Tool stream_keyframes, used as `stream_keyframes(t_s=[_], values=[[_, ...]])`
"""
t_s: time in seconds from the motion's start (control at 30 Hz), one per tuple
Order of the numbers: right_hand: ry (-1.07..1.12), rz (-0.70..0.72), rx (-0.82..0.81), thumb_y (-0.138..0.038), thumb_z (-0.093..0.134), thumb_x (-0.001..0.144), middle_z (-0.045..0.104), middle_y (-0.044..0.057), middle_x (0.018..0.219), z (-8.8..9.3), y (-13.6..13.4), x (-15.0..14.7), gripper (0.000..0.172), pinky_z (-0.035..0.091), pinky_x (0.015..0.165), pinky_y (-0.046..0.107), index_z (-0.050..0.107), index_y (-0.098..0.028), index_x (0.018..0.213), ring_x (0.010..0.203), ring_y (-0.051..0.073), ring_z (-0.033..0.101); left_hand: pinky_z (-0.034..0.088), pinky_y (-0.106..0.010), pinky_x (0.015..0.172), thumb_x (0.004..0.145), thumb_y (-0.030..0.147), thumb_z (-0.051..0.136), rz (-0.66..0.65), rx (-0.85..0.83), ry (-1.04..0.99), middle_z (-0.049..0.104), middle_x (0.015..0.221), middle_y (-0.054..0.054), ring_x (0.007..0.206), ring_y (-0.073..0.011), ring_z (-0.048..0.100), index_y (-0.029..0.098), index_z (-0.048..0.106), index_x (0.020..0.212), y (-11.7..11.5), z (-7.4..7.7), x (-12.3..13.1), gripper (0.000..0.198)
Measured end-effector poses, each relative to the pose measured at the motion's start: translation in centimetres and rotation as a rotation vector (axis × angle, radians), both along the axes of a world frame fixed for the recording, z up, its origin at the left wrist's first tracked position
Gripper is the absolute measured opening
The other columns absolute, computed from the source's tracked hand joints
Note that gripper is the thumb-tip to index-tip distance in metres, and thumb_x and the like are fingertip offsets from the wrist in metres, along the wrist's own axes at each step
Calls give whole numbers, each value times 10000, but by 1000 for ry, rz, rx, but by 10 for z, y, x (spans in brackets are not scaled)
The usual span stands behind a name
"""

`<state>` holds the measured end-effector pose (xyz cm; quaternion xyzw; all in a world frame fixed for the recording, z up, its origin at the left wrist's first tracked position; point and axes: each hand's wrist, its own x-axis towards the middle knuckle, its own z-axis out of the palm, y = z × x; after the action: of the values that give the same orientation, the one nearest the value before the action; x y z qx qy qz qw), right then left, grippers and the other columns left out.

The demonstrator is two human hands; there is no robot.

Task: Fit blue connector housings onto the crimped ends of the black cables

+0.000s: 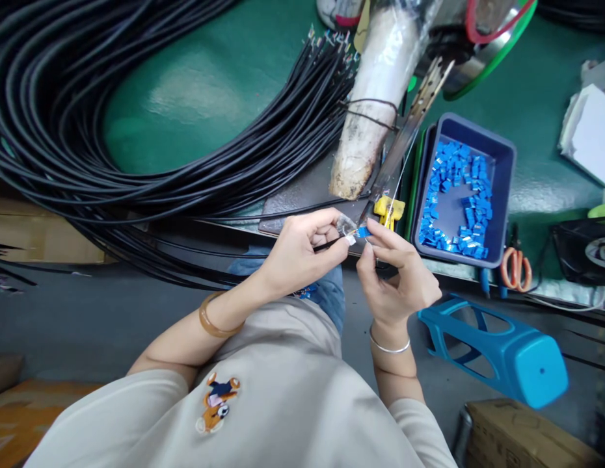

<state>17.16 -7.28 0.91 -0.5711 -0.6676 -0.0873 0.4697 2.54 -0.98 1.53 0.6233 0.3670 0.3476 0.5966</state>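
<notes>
My left hand (300, 250) pinches the end of a black cable (326, 246), its fingertips at the stripped wires and a bit of white material. My right hand (397, 263) holds a small blue connector (363, 232) between thumb and fingers, close against those wire ends. Whether wires and connector are joined is too small to tell. Just above the hands, a soldering iron (396, 156) points down, its tip near the connector. A yellow block (389, 209) sits beside it.
A large bundle of black cables (185, 185) covers the bench's left side. A white duct (368, 110) hangs over the middle. At right are a bin (502, 188) of blue connectors (453, 162), orange-handled scissors (516, 270) and, lower down, a blue plastic stool (517, 351).
</notes>
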Motion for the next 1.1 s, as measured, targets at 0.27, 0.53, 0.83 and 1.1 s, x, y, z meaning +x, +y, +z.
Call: stream_keyframes(t_s=[0.27,0.53,0.83,1.1], values=[[441,3,-131,-181,644,913,777,-17,943,5,-11,4,99,574,527,238,622,-249,982,629,124,727,330,-176,460,822,179,613,-96,-113,-71,536,568,15,491,-40,410,128,560,651,-1,7,-7,186],[-16,-8,-178,-211,727,871,647,-89,646,4,-15,8,251,419,491,186,708,-281,1112,444,43,495,387,-165,495,851,179,623,-101,-9,-86,584,614,4,533,-50,459,121,611,702,-6,2,-9,160],[424,100,-378,-303,643,917,518,-89,569,-6,-12,-2,137,315,397,186,635,-208,819,417,46,434,430,-157,489,844,202,651,-115,-185,-166,609,602,4,501,-50,506,129,604,713,-5,2,-10,157],[456,-41,119,-161,539,950,712,-41,807,-1,-9,3,273,480,413,224,556,-275,1198,564,116,689,344,-153,447,833,246,667,-66,-241,-164,538,548,27,469,-40,447,138,566,684,-3,0,-8,210]])
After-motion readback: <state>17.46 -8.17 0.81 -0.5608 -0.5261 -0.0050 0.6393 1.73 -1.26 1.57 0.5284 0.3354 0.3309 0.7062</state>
